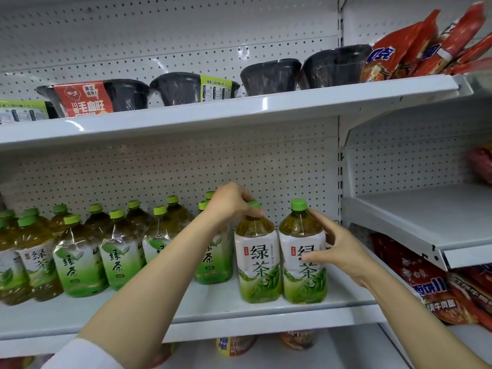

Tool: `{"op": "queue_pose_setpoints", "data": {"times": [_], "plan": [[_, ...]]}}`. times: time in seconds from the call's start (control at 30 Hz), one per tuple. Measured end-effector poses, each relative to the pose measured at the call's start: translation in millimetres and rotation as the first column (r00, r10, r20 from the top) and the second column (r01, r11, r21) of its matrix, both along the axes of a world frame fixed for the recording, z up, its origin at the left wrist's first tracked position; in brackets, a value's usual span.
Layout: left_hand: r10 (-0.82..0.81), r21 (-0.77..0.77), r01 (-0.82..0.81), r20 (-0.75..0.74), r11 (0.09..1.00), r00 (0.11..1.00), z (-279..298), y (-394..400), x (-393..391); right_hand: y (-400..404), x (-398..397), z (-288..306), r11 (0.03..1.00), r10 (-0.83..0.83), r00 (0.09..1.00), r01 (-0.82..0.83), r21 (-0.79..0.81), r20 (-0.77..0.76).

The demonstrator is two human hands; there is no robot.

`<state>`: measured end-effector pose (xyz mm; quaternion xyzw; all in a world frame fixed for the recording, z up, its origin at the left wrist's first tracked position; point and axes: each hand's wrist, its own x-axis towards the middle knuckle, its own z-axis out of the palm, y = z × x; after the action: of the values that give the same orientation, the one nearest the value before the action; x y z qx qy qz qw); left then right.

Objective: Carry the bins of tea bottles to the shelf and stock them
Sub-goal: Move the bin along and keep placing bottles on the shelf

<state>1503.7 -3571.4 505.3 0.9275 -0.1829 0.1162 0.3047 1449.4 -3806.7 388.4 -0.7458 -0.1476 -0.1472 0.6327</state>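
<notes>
Hands (pixel 231 201) (pixel 336 249) gripping two plastic ribbed tea bottles (pixel 257 251) (pixel 303 251)

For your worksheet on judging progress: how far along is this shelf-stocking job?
Done: a row of green tea bottles already stands on the middle shelf. In hand: the left hand grips one bottle's neck; the right hand holds the end bottle. Left: unclear, since no bins are in view.
</notes>
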Motion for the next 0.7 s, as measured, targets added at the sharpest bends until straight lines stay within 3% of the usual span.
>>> {"op": "queue_pose_setpoints", "data": {"times": [0.43, 0.7], "plan": [[0.002, -0.095, -0.005, -0.038, 0.995, 0.999, 11, -5, 45, 4, 30, -5, 0.987, -0.094, 0.996, 0.095, 0.131, -0.010], [0.125, -0.090, -0.123, 0.015, 0.988, 0.992, 11, -13, 98, 8, 81, 6, 0.968, -0.103, 0.995, 0.104, 0.226, -0.017]]}}
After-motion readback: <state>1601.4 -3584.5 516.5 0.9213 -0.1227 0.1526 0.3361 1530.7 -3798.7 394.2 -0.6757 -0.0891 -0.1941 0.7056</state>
